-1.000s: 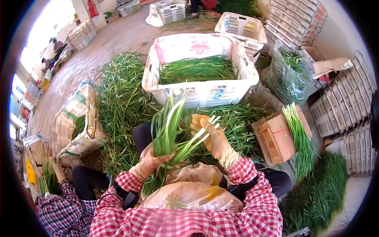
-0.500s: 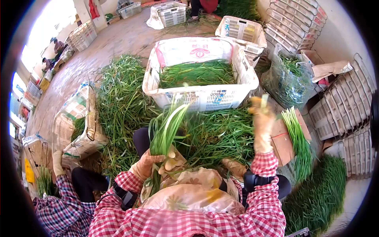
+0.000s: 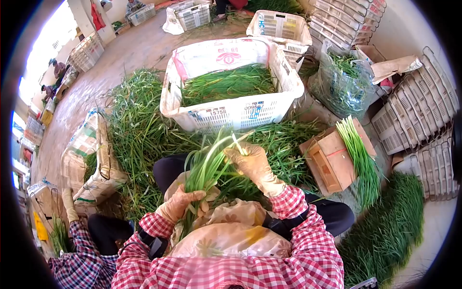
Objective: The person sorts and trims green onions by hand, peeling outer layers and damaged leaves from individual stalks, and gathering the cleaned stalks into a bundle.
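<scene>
In front of my lap, my left hand (image 3: 182,204), in a tan glove, is closed around a loose bunch of garlic chives (image 3: 204,168), leaves pointing up. My right hand (image 3: 255,168), gloved too, pinches the pale stem ends at the top of that bunch. To the right, a neat bundle of garlic chives (image 3: 356,156) lies across a small wooden box (image 3: 332,166), its pale ends toward the back. Loose green leaves (image 3: 139,120) are heaped on the floor around my knees.
A white crate (image 3: 231,120) holding more green leaves stands ahead. A filled plastic bag (image 3: 342,84) and stacked crates (image 3: 416,113) are on the right, above a row of chives (image 3: 385,231). A co-worker's gloved hand (image 3: 70,204) is by a crate (image 3: 98,164) on the left.
My right hand has come from beside the wooden box, left and down, to the bunch and grips its stem ends. The view has shifted slightly; my left hand keeps its hold.
</scene>
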`<state>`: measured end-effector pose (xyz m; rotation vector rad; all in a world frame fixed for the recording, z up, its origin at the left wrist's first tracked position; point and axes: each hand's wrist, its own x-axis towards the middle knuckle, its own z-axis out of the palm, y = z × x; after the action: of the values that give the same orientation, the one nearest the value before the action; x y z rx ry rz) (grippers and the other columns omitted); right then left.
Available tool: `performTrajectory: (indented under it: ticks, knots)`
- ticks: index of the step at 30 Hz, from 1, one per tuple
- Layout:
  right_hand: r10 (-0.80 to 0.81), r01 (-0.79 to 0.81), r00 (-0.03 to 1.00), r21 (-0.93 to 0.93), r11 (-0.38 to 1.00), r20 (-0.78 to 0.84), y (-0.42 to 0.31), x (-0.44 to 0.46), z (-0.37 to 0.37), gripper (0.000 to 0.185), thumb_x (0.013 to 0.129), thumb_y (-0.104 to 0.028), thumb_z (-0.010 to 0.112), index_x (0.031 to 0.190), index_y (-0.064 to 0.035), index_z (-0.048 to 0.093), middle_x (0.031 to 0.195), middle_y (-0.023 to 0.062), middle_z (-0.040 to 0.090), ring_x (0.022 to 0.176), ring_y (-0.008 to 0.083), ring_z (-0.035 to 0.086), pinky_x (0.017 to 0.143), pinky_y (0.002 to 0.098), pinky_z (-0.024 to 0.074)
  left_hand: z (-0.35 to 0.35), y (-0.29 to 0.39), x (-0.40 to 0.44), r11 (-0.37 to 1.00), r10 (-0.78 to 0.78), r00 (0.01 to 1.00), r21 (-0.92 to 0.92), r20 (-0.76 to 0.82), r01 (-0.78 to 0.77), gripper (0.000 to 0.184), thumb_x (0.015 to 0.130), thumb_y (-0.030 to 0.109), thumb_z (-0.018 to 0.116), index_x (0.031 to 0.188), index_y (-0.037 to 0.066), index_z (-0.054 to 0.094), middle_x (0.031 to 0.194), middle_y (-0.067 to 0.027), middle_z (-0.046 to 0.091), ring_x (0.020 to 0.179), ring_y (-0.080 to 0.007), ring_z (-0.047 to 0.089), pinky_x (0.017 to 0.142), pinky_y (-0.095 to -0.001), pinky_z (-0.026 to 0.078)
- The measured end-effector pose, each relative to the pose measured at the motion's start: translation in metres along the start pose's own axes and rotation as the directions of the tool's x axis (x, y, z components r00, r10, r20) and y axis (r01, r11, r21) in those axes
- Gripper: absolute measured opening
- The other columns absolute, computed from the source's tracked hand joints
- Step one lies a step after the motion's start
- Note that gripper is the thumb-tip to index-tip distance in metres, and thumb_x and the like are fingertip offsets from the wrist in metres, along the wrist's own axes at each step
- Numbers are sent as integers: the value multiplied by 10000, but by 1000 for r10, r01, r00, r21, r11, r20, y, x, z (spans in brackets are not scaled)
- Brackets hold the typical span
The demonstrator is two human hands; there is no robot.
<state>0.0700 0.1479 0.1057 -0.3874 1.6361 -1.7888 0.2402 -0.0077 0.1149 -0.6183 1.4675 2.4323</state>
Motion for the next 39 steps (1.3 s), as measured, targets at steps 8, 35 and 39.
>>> performTrajectory:
  ticks: [8,35,39]
  knots:
    - [-146,172,981,-237,956,126,15,13,-29,135,871,-171,611,890,-59,683,674,-3,626,493,37,458,444,174,361,-20,-9,-2,998,52,994,-20,-96,-54,361,822,64,619,1171,16,540,980,-83,637,847,-179,631,749,-289,512]
    - [206,-209,977,40,977,62,28,-3,-10,219,796,-232,714,849,-21,690,725,34,664,526,37,515,436,183,390,-14,-25,-15,988,124,992,101,-32,-121,598,801,84,669,1315,27,367,1157,-126,570,937,-203,628,686,-271,554]
    - [97,-127,965,110,986,245,30,-4,-16,208,812,-241,699,861,-39,682,710,-7,638,558,29,524,448,178,390,4,-5,-18,999,37,999,-9,-7,-37,541,836,165,625,1295,17,380,1118,-113,588,848,-181,642,680,-255,536]
